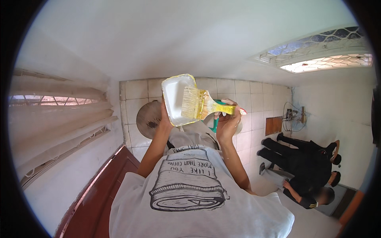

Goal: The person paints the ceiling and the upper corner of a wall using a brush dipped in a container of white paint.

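While the left hand's [164, 114] grip clasps the white tray [171, 97], the right hand's [228, 119] grip holds the brush [203, 104] by its handle, bristles across the tray's right edge; careless tilting could drip paint floorward.

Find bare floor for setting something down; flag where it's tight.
Tiled floor shows bare between the right hand and the brown panel. Tight centrally: the brush overlaps the tray in view, with a green object behind.
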